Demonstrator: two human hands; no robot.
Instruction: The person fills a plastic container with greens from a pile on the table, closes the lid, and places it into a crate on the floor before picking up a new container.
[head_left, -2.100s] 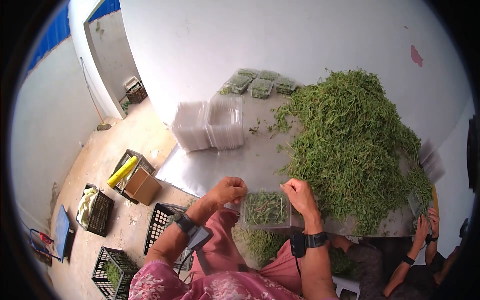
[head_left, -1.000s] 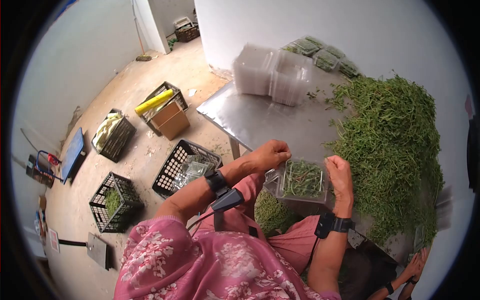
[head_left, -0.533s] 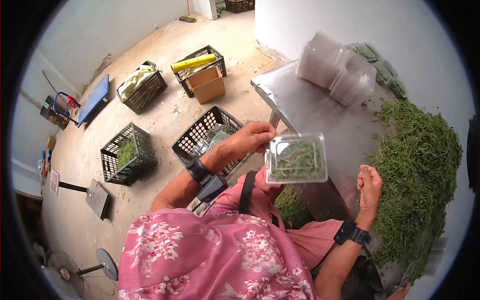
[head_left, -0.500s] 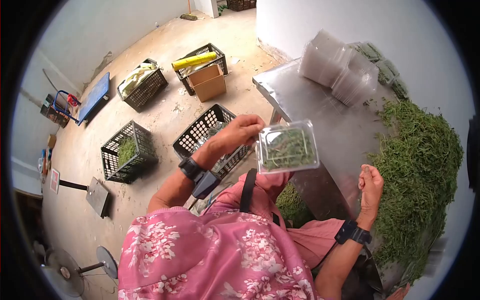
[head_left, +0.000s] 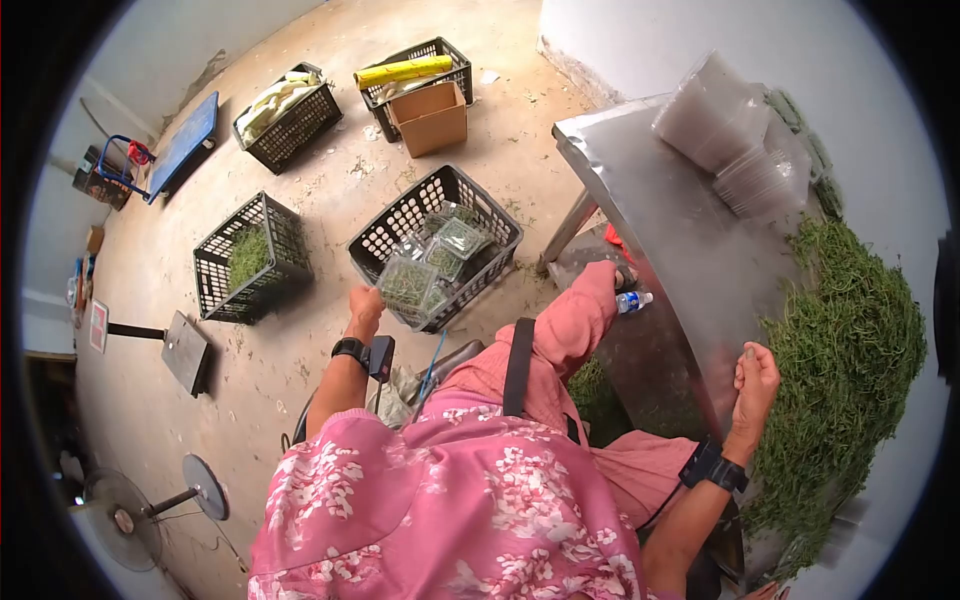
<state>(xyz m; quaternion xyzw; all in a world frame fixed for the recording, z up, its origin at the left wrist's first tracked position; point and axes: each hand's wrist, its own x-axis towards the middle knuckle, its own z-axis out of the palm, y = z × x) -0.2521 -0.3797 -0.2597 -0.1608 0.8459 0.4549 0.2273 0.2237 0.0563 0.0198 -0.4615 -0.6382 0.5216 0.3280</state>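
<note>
Bottle [head_left: 634, 301] low by edge of steel table [head_left: 690, 210]: blue-white label, print too small for reading. Clear box [head_left: 407, 286]: transparent plastic, rectangular, green stems seen inside, at near-left corner of black crate [head_left: 395, 220], beside other filled boxes [head_left: 460, 238]. Left hand [head_left: 366, 308] pinches its edge. Right hand [head_left: 757, 388] near greens heap [head_left: 850, 350]: fingers loosely curled, cannot tell if tips meet.

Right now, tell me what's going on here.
A person's left hand holds a clear box of greens at the near side of a black crate, where more filled boxes lie. The right hand, with nothing visible in it, is beside a heap of greens. Stacked clear containers sit on the metal table.
</note>
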